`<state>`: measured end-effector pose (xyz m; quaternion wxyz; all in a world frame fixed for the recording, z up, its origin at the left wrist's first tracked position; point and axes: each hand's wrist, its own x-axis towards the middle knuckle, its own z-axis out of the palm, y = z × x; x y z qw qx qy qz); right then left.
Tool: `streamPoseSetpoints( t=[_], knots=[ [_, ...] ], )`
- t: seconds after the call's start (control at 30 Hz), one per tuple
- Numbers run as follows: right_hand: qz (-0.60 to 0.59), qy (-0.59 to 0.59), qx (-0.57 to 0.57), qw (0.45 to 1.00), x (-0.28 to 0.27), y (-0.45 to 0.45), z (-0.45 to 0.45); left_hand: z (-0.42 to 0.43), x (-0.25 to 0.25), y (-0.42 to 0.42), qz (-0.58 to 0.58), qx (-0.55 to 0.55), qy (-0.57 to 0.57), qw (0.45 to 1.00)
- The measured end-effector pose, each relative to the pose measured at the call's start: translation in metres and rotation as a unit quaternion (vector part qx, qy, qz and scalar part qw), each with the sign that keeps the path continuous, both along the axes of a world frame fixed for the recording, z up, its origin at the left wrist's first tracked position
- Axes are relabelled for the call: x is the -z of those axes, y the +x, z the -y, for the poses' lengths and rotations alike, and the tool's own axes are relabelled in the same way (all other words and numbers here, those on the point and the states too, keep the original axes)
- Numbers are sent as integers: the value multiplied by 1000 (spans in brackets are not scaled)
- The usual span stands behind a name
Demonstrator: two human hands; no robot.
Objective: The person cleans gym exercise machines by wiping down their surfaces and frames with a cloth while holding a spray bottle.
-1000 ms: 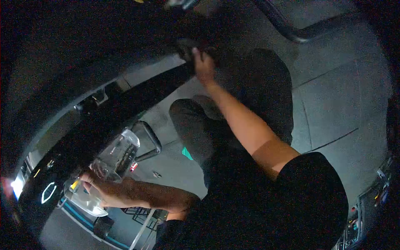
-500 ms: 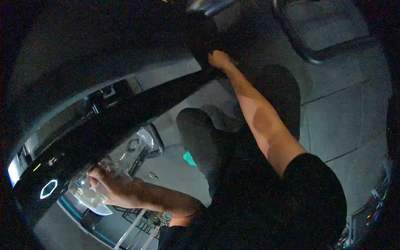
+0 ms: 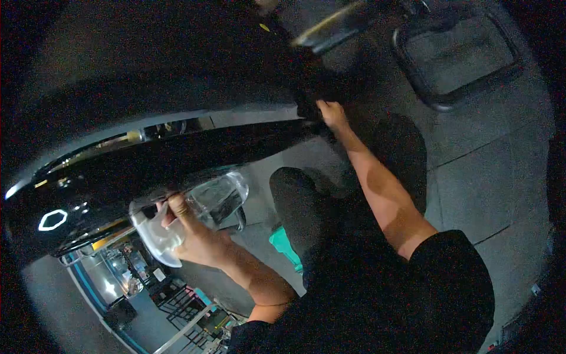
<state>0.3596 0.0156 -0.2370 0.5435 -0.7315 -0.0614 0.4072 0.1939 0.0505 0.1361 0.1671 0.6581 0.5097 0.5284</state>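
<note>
My left hand [image 3: 188,230] is closed on a clear plastic container [image 3: 221,197] at the lower left, beside the underside of a long glossy black panel [image 3: 147,159]. The container shows on both sides of the fingers. My right hand [image 3: 333,115] is closed at the far end of the black panel, near the top centre; what its fingers grip there is too dark to make out. A lit white hexagon outline [image 3: 53,220] shows on the panel's left end.
A black tubular frame [image 3: 454,100] stands on the grey tiled floor [image 3: 466,171] at the upper right. A green item [image 3: 285,248] lies beside my knee. Racks [image 3: 177,301] and shelving appear at the lower left. A blurred metallic bar [image 3: 330,26] crosses the top.
The view has turned. Both hands and the clear container now appear further right in the picture, and the panel lies closer to level. More of the green item and the tubular frame shows.
</note>
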Motion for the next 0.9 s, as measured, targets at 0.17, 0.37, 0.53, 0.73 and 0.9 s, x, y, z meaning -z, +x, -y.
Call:
streamPoseSetpoints(
  t=[0.17,0.37,0.53,0.73,0.9],
  knots=[
    [-78,371,36,925,-217,-34,28,-11,9,-16,31,73,14,997],
    [417,521,49,743,-308,-41,5,-11,17,-43,-147,103,121,976],
    [343,319,32,883,-135,-82,28,4,7,-24,-47,90,23,995],
    [59,209,-11,976,-140,-27,31,-20,17,-32,-83,114,61,988],
    [308,534,100,781,-355,21,-14,-32,7,-25,-100,129,126,978]
  ],
)
